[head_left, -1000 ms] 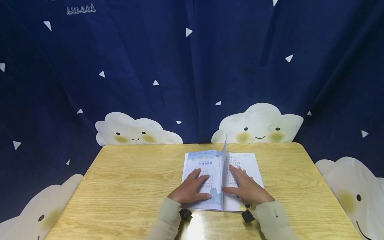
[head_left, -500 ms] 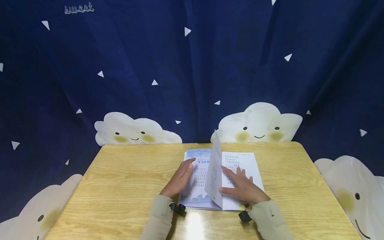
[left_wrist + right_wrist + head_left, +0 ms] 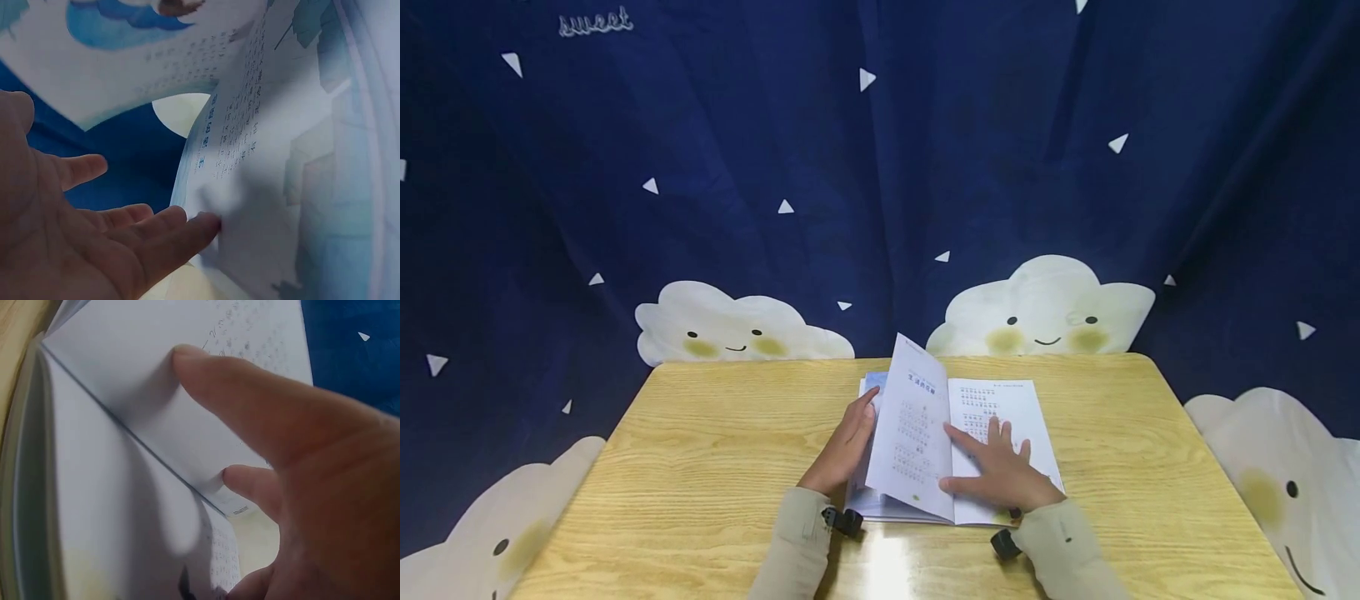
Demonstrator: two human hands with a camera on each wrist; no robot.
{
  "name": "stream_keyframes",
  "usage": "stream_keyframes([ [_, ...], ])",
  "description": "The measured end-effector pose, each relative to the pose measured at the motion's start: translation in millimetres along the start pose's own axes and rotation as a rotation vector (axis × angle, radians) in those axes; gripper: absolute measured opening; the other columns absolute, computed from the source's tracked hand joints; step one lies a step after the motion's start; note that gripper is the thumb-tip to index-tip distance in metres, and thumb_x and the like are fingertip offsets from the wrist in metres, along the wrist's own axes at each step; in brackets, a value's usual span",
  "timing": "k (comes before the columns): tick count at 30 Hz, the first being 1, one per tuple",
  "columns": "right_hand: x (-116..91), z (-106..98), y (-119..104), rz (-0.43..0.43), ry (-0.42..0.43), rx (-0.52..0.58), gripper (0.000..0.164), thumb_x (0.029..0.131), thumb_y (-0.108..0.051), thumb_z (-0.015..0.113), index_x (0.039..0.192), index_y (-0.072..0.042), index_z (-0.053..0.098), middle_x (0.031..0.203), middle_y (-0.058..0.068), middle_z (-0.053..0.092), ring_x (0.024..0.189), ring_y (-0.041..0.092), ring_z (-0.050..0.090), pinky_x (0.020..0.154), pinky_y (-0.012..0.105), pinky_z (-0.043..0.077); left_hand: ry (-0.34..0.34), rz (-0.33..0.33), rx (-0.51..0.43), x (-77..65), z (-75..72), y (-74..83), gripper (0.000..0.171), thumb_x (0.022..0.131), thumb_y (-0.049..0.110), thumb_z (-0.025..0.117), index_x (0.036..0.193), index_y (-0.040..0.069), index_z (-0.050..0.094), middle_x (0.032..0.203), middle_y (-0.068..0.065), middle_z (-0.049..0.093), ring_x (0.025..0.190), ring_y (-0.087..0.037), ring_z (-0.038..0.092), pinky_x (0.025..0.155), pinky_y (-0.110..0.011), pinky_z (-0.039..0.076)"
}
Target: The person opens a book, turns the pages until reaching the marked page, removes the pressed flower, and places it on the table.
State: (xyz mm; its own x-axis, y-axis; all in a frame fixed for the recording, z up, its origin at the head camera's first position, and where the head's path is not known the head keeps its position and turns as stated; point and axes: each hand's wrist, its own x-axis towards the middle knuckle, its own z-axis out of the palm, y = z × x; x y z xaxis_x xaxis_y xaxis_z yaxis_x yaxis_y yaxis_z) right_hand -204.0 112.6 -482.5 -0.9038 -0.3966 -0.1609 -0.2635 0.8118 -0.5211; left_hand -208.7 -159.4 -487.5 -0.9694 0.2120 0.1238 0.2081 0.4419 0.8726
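An open book (image 3: 1039, 425) with printed text lies on the table. One leaf (image 3: 910, 442) stands raised from the spine and leans over to the left. At the book's left edge is my left hand (image 3: 842, 450), its fingers extended; in the left wrist view a fingertip (image 3: 209, 228) meets the blue-tinted left page (image 3: 250, 206), below the raised leaf (image 3: 125, 75). My right hand (image 3: 1000, 475) is spread over the right page by the spine. In the right wrist view its thumb and forefinger reach straight against the leaf (image 3: 112, 356).
The wooden table (image 3: 722, 442) extends to both sides of the book. Behind it hangs a dark blue curtain (image 3: 737, 150) printed with clouds and triangles. A small black wrist camera (image 3: 850, 522) sits at the left cuff, another camera (image 3: 1004, 544) at the right cuff.
The leaf has swung from upright at the spine over to the left. My left hand has shifted from the left page to its outer edge; the right hand has moved slightly left.
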Motion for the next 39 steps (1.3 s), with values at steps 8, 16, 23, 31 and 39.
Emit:
stream_keyframes([
  [8,2.6,8.5,-2.2,0.026,0.024,-0.062,0.092,0.070,-0.077,0.063,0.148,-0.036,0.037,0.149,0.043,0.001,0.137,0.059,-0.005,0.097,0.079,-0.003,0.035,0.011,-0.012,0.7,-4.2,1.0,0.056,0.106,0.041,0.021,0.155,0.015,0.019,0.156,-0.014,0.021,0.142,-0.029,0.020,0.113,-0.053,0.018],
  [16,4.6,18.2,-6.6,0.060,0.028,-0.172,0.092,0.070,-0.081,0.058,0.149,-0.042,0.031,0.150,0.042,0.001,0.136,0.060,-0.004,0.096,0.080,-0.003,0.099,0.044,0.065,0.3,-10.8,5.1,0.050,0.107,0.027,0.029,0.153,0.009,0.023,0.153,-0.015,0.024,0.142,-0.029,0.022,0.112,-0.051,0.022],
  [23,4.3,17.6,-11.7,0.073,0.029,-0.195,0.092,0.070,-0.079,0.061,0.149,-0.041,0.032,0.149,0.042,0.002,0.136,0.061,-0.002,0.096,0.081,-0.002,0.089,0.053,0.082,-1.0,-12.3,7.9,0.051,0.106,0.027,0.032,0.154,0.014,0.020,0.155,-0.014,0.020,0.142,-0.029,0.021,0.112,-0.052,0.022],
  [31,6.4,18.6,-13.7,0.087,0.025,-0.227,0.093,0.070,-0.078,0.062,0.149,-0.040,0.032,0.148,0.044,0.004,0.135,0.062,0.000,0.094,0.082,0.000,0.050,0.030,0.097,-0.9,-6.9,10.0,0.063,0.103,0.039,0.040,0.156,0.018,0.013,0.158,-0.013,0.013,0.144,-0.030,0.018,0.113,-0.053,0.019],
  [39,6.7,17.7,-14.4,0.086,0.032,-0.231,0.092,0.070,-0.076,0.063,0.149,-0.038,0.034,0.148,0.044,0.006,0.135,0.063,0.002,0.094,0.082,0.001,-0.085,0.012,0.237,-1.2,7.7,11.7,0.092,0.084,0.056,0.066,0.156,0.030,0.014,0.159,-0.018,0.008,0.144,-0.038,0.016,0.106,-0.062,0.027],
])
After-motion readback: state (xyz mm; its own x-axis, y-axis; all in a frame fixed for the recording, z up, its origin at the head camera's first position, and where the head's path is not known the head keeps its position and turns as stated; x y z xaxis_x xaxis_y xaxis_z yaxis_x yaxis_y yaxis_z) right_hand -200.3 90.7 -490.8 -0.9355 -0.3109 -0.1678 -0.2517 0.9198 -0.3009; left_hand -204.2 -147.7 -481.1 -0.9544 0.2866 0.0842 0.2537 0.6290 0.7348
